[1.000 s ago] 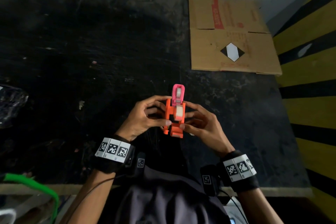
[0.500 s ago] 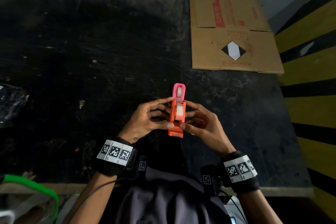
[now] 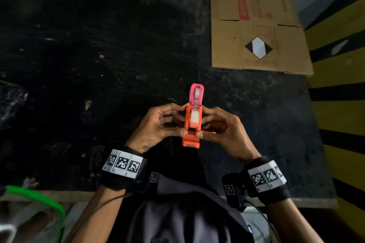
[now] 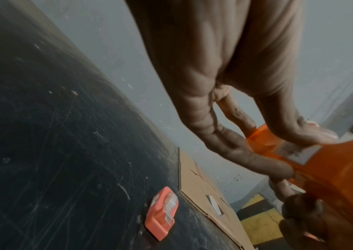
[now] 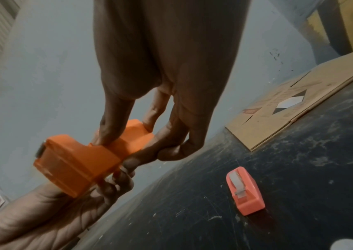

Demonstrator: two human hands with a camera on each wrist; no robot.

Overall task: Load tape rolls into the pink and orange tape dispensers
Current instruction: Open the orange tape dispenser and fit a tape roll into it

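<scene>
Raised slightly, the orange dispenser [image 3: 192, 124] stays gripped by both hands, left hand [image 3: 156, 128] and right hand [image 3: 225, 131]; its label is unreadable.

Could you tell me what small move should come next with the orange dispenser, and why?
Probably press the white tape roll fully down into the orange dispenser. The left hand and right hand grip its sides above the table, while the pink dispenser already lies loaded on the black tabletop.

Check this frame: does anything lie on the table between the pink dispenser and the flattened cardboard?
Nothing does. In the right wrist view, only bare scratched black table separates the pink dispenser from the cardboard; the left wrist view agrees.
</scene>
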